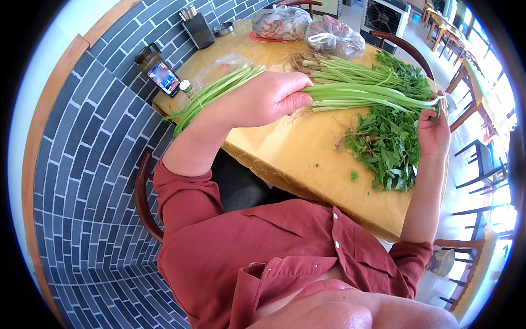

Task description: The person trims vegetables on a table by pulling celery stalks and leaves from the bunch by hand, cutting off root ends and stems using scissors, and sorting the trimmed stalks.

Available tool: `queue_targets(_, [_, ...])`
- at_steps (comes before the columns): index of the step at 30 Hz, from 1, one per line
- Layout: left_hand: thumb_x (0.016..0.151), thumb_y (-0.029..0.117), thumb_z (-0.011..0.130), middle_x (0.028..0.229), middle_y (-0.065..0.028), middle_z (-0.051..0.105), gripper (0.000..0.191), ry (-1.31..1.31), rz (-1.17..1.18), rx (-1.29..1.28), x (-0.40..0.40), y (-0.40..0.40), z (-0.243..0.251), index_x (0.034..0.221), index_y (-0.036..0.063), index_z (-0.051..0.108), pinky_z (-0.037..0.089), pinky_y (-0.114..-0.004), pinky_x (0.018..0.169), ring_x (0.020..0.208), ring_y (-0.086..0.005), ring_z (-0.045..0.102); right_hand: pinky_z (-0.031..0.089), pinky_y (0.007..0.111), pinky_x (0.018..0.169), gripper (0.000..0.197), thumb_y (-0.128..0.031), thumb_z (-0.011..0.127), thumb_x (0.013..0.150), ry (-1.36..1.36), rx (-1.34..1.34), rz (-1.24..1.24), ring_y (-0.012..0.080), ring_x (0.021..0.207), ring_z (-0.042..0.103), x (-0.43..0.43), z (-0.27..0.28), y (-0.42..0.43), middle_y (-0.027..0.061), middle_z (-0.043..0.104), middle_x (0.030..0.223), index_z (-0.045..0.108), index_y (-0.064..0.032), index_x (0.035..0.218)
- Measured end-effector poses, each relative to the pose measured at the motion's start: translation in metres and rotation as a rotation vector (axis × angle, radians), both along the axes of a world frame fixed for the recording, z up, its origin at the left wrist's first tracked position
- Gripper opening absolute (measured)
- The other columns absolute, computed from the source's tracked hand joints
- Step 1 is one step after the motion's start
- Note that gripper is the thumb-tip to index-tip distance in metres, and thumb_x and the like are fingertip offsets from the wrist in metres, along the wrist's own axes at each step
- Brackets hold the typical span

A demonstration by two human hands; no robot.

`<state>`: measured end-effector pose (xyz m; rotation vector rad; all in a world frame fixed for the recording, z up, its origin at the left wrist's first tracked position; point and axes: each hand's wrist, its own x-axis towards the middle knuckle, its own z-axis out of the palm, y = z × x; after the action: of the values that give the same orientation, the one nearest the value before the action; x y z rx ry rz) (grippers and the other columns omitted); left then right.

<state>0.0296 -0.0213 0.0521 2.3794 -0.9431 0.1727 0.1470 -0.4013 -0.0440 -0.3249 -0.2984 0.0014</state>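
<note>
My left hand is closed around a small bunch of green celery stalks, held level above the table. At the far end of that bunch, the fingers of my right hand pinch the stalk ends, with a bit of green leaf by the fingertips. Behind and beneath lies a pile of leafy celery, its stringy roots pointing left. A heap of loose celery leaves lies left of my right forearm. Under and beyond my left forearm is a bundle of leafless stalks, partly covered by the arm.
Two filled plastic bags stand at the back of the yellow-clothed table. Along the brick wall are a phone propped on a jug, a small white-capped bottle, a dark utensil holder and a metal ashtray.
</note>
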Motion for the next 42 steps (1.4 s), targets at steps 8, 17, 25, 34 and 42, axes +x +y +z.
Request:
queue_targets(8, [0.097,0.023,0.048,0.067,-0.0022,0.053,0.022,-0.004,0.007,-0.025,-0.001,0.005,-0.003,0.099,0.0036,0.058,0.04,-0.026,0.056,0.059,-0.0121,0.05,0.043,0.029,0.074,0.043,-0.01,0.041,0.098,-0.151,-0.239,0.126,0.0187,0.089,0.052,-0.019,0.013,0.002,0.0185,0.052,0.118,0.033,0.0024,0.138])
queue_targets(17, [0.097,0.022,0.048,0.066,0.0007,0.051,0.022,0.051,0.035,-0.06,-0.002,0.008,0.0,0.101,0.0037,0.059,0.037,-0.022,0.053,0.055,-0.0071,0.046,0.044,0.026,0.082,0.027,-0.019,0.045,0.099,-0.108,-0.823,-0.234,0.0166,0.103,0.057,-0.029,0.013,0.012,0.0086,0.06,0.115,0.054,-0.0011,0.117])
queue_targets(25, [0.097,0.023,0.048,0.064,0.0009,0.051,0.022,0.004,0.033,-0.052,-0.004,0.011,0.001,0.101,0.0041,0.059,0.038,-0.022,0.052,0.054,-0.0071,0.047,0.038,0.02,0.069,0.025,-0.016,0.049,0.097,-0.024,-1.117,-0.302,0.0059,0.077,0.049,-0.029,0.01,0.007,-0.0019,0.057,0.088,0.059,-0.0028,0.116])
queue_targets(34, [0.096,0.024,0.05,0.068,-0.0042,0.053,0.023,0.013,0.047,0.008,-0.01,0.007,0.0,0.099,0.003,0.059,0.041,-0.026,0.056,0.06,-0.0126,0.053,0.046,0.041,0.074,0.019,-0.014,0.05,0.091,-0.562,-1.998,-1.154,0.035,0.084,0.057,-0.014,-0.005,-0.001,0.0153,0.06,0.093,0.06,-0.002,0.1])
queue_targets(42, [0.095,0.025,0.051,0.071,-0.0072,0.054,0.024,-0.064,0.071,0.097,-0.015,-0.006,-0.003,0.098,0.0023,0.057,0.042,-0.032,0.059,0.063,-0.0209,0.054,0.044,0.031,0.07,0.029,-0.026,0.044,0.091,-0.031,-1.777,-1.141,0.02,0.072,0.057,0.016,-0.007,-0.026,0.0086,0.063,0.081,0.065,-0.0068,0.094])
